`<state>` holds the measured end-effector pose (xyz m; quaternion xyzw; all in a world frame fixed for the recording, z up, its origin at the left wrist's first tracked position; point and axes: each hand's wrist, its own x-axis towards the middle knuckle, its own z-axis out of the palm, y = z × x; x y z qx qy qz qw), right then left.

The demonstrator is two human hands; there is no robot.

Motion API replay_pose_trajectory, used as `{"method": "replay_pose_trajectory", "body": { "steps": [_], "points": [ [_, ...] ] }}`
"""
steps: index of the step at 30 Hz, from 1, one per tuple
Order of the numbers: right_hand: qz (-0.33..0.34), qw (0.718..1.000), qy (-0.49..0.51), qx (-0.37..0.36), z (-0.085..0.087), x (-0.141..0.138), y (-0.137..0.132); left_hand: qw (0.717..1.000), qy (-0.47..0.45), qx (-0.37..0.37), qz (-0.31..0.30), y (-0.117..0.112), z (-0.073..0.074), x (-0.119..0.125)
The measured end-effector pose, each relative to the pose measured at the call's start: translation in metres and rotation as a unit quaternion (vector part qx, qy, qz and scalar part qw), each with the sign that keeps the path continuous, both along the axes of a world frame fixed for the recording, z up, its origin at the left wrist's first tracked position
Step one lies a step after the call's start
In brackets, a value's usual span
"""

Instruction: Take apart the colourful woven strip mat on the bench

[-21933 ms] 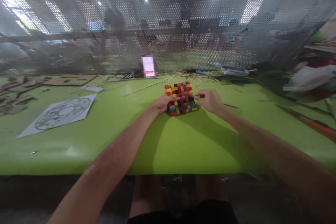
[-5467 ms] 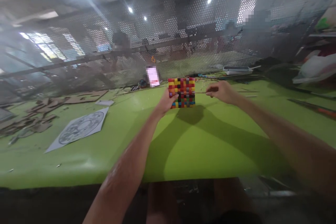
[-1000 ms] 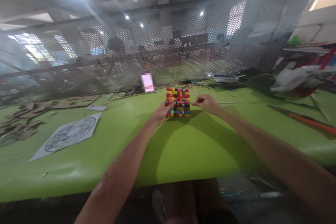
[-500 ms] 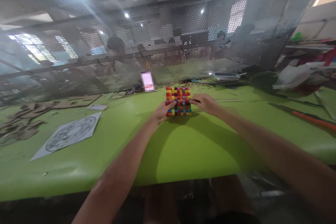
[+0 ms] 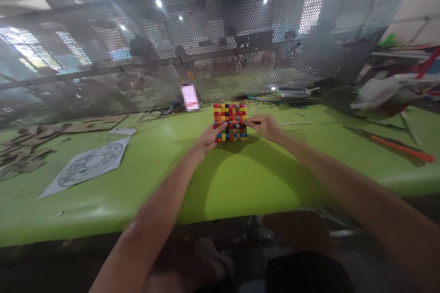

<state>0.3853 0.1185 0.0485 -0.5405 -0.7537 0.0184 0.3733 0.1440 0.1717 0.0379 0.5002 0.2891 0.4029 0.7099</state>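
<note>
Now, cardboard scraps [image 5: 24, 151]: lying loose along the left edge of the green table [image 5: 240, 183], towards its far-left corner.
Printed sheet [image 5: 87, 168]: grey, with a round pattern, flat on the table, left of my arms and well apart from them.
Left hand [image 5: 208, 136]: closed on the left side of the chequered panel [image 5: 231, 119], thumb across its front, the other fingers behind it where I cannot see them.
Chequered panel: small red, yellow, blue and grey squares. It sits between my two hands, mid-table towards the far edge, tipped up to face me. Whether its lower edge touches the table I cannot tell.
Thin dark strip [image 5: 253, 122]: pokes out level from the panel's right side into my fingers.
Right hand [image 5: 265, 127]: thumb and forefinger pinched together on the thin dark strip, just beside the panel, the other fingers curled in.
Pale stick [image 5: 295, 123]: lies flat on the table just right of that hand.
White device [image 5: 296, 92]: at the far edge, against the perforated screen [image 5: 240, 41].
Orange-handled tool [image 5: 400, 149]: lies slantwise near the right edge, well apart from my hands.
</note>
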Motion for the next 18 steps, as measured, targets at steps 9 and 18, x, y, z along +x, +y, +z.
{"method": "replay_pose_trajectory", "body": {
  "steps": [9,18],
  "points": [
    [0.007,0.996,0.01,-0.083,0.006,0.005,0.002,1.0,0.018,-0.001,-0.005,0.002,0.002,0.001],
    [0.012,0.999,0.0,-0.036,0.013,0.012,0.005,0.999,-0.038,0.012,0.034,0.004,0.007,-0.002]
  ]
}}
